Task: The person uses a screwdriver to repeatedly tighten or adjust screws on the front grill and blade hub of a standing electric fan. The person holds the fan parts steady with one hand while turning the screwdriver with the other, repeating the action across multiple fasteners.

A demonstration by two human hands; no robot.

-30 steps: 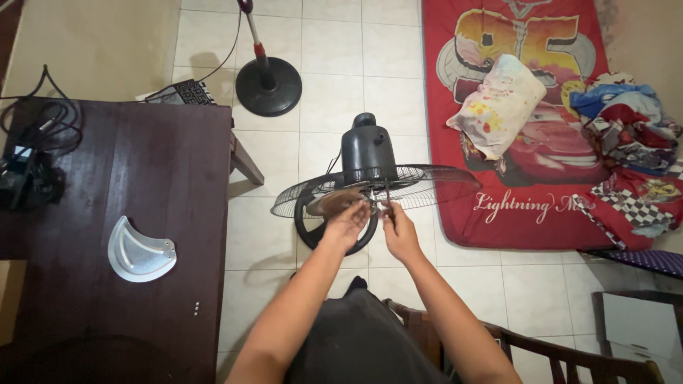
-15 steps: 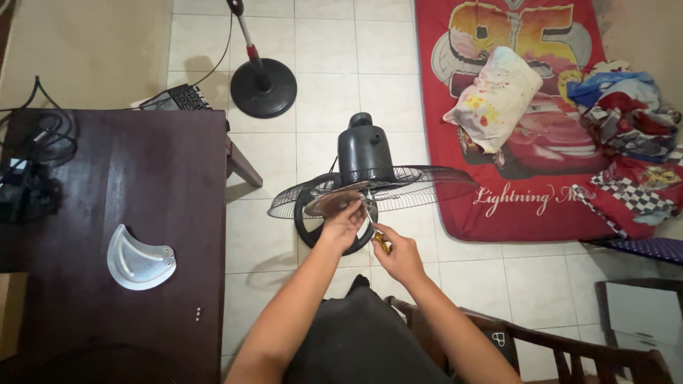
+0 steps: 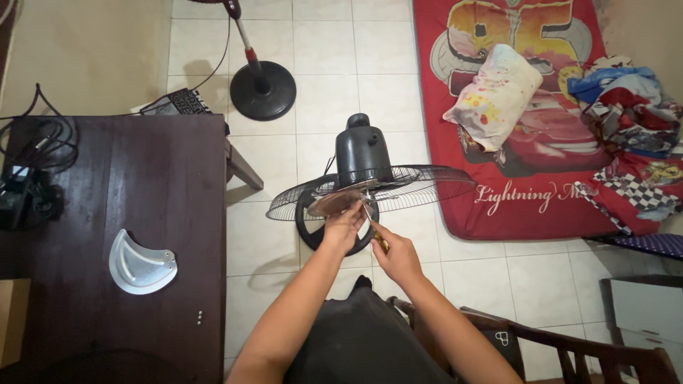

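A black fan (image 3: 364, 167) stands on the pale tiled floor (image 3: 334, 78) just in front of the person, its dark motor housing upright above a wire grille (image 3: 427, 186) that lies nearly flat, with a shiny blade (image 3: 334, 203) showing at the hub. The left hand (image 3: 344, 226) rests on that hub, fingers curled down over the blade and the grille's centre. The right hand (image 3: 398, 256) sits just beside it, closed around the yellowish handle of a screwdriver (image 3: 375, 229) whose thin shaft points up to the hub between the two hands. A second fan's round black base (image 3: 262, 90) with its red and white pole stands further off on the tiles, near the far right corner of a dark wooden table (image 3: 142, 185). A detached pale blade (image 3: 139, 262) lies near the table's near edge, and tangled black cables (image 3: 39, 142) lie at its far left corner. To the right, a red printed mat (image 3: 526, 142) carries a patterned pillow (image 3: 494, 96) and crumpled cloth (image 3: 633, 114). A wooden chair (image 3: 569, 341) stands beside the person's right arm.
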